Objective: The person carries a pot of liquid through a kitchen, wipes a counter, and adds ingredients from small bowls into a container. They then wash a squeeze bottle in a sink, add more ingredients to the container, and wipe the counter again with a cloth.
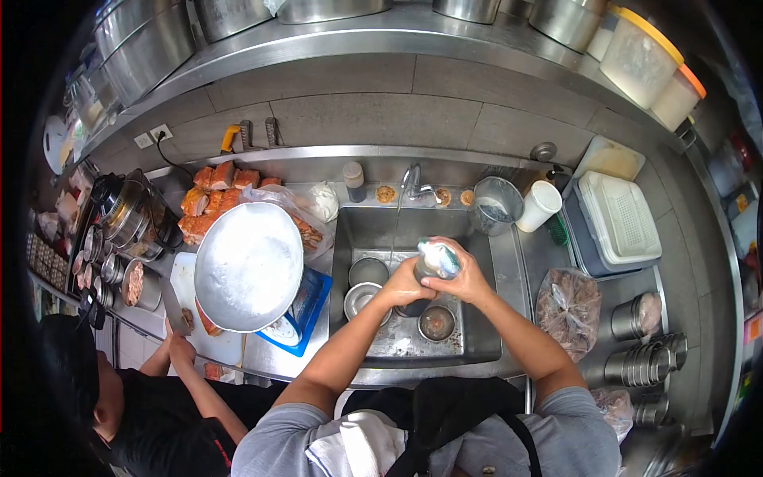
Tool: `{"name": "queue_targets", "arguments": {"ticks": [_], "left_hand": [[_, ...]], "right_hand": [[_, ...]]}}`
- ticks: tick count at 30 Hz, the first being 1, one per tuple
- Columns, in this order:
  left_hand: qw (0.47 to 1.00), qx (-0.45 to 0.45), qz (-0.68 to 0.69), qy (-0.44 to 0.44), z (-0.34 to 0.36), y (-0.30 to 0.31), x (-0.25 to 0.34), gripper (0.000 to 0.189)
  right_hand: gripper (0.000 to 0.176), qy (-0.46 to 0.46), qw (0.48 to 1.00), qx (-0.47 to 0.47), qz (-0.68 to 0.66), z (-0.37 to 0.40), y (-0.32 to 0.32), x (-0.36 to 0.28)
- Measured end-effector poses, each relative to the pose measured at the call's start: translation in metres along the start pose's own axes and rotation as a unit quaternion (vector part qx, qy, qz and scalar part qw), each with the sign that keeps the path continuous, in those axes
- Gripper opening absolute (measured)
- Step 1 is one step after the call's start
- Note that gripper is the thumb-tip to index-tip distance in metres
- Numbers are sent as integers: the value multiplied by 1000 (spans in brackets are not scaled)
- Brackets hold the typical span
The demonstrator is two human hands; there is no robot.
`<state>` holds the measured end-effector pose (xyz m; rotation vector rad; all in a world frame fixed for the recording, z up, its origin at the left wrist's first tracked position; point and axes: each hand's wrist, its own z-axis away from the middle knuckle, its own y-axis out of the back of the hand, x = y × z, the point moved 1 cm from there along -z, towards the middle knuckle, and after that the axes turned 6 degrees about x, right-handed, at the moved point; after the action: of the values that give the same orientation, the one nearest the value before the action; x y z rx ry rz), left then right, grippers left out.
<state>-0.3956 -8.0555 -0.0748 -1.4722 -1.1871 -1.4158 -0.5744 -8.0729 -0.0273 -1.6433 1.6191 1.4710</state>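
**Left hand (405, 285) and right hand (469, 278) together, clamped on one item**
Both grip a white-and-teal item (439, 260), partly hidden, above the rectangular stainless-steel sink (362, 230). Small round metal bowl (436, 324) in basin; curved chrome faucet (413, 180) behind.

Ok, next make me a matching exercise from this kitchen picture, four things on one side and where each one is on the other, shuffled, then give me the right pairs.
Things
1. Held item
2. Round metal pan
3. Tap
4. Clear plastic bag

Places
A. At the back edge of the sink
B. On the counter, right of the sink
C. Between left hand and right hand
D. Left of the sink, above a blue base

Pairs: 1-C, 2-D, 3-A, 4-B
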Motion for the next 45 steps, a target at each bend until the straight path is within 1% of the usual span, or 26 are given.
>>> {"name": "queue_targets", "arguments": {"ticks": [1,3,5,7,8,9,11,13,15,19,21,22,23,25,26,27,29,31,33,35,37,39,41,42,43,45], "left_hand": [[1000,-3,-2,0,0,-7,-2,60],[950,239,-194,-44,-3,-19,-6,59],[948,266,-171,-47,-3,-25,-14,56],[930,296,-182,-120,0,-28,-7,48],[931,283,-190,-131,0,-28,-11,64],[931,284,-188,-133,4,-23,-1,64],[950,180,-158,-200,15,-8,28,81],[977,112,-92,-159,20,11,5,93],[987,-129,87,27,20,16,-29,85],[973,-184,99,96,18,-4,-59,75],[998,-17,-19,62,21,-18,-52,69],[996,71,-23,51,18,-28,-54,68],[996,71,-24,56,16,-39,-57,68],[947,278,-142,72,8,-51,-56,62],[934,331,-134,12,2,-54,-60,58],[934,331,-134,9,-5,-53,-69,58],[935,342,-90,7,-11,-51,-84,55],[942,319,-102,14,-5,-46,-68,56],[979,198,-38,8,-2,-41,-61,57],[989,151,-4,2,-4,-28,-61,59],[993,-78,25,89,-10,-13,-54,60],[984,-151,72,63,-19,-4,-48,58],[955,-269,119,35,-25,0,-26,56],[937,-306,158,56,-29,2,-24,56],[936,-310,155,56,-32,4,-25,56],[937,-297,163,85,-39,9,-28,66]], "right_hand": [[78,0,1000,3,0,5,-11,-3],[73,-20,977,183,106,11,-30,-9],[71,-7,970,204,130,7,-32,-11],[71,-47,979,184,76,3,-29,-13],[71,-46,978,185,78,2,-26,-15],[70,-48,982,166,71,0,-20,-19],[69,-47,986,143,70,-2,-5,-28],[69,-43,995,81,27,-4,7,-35],[69,-40,997,59,4,-3,13,-27],[71,-34,998,24,-43,-1,8,-12],[71,-42,997,41,-40,0,0,1],[69,-57,992,113,-6,-2,-6,7],[68,-72,980,184,29,-2,-14,12],[69,-45,966,228,112,-4,-35,10],[71,-11,945,286,157,-2,-46,9],[73,24,917,342,203,-1,-53,8],[75,16,917,336,212,0,-53,3],[75,1,949,275,155,-5,-38,4],[72,-28,962,238,134,-16,-14,11],[66,-105,994,30,-4,-32,11,7],[62,-103,993,-24,-51,-43,27,11],[64,-83,968,-158,-175,-51,34,15],[75,-105,952,-177,-228,-50,32,22],[82,-147,916,-148,-341,-45,27,28],[90,-186,866,-117,-449,-39,21,39],[100,-175,860,-89,-472,-30,6,53]]}}
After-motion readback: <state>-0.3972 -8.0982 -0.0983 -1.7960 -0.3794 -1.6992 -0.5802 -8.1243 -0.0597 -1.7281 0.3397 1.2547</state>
